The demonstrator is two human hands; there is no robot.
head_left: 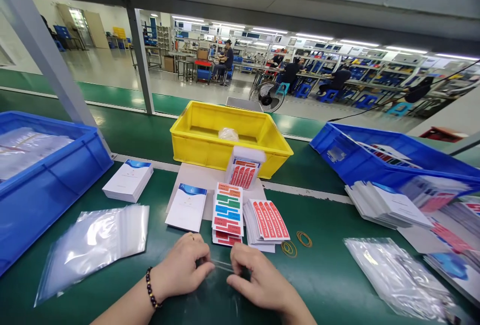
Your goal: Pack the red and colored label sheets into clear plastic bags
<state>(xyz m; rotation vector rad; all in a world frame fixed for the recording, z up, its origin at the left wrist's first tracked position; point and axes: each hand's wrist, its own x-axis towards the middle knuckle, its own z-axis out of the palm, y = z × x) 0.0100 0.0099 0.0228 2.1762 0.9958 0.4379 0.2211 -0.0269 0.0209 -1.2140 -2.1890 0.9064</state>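
Observation:
Between my two hands stretches a clear plastic bag (224, 265), hard to see against the green bench. My left hand (183, 267), with a beaded bracelet on the wrist, pinches its left side. Fingers curled, my right hand (258, 277) grips the right side. Just beyond my hands lie a stack of white booklets (187, 207) with blue tops, a stack of multicoloured label sheets (228, 210), and a fanned stack of red-and-white label sheets (272, 220). Behind these, a filled clear bag (244, 167) of red-labelled sheets leans against the yellow bin.
Around the bench stand a yellow bin (232, 152), a left blue bin (48, 185) and a right blue bin (375, 160). Clear bags (101, 235) lie left, more bags (397, 275) right. Rubber bands (303, 238) sit near the labels. Another booklet stack (129, 181) stands left.

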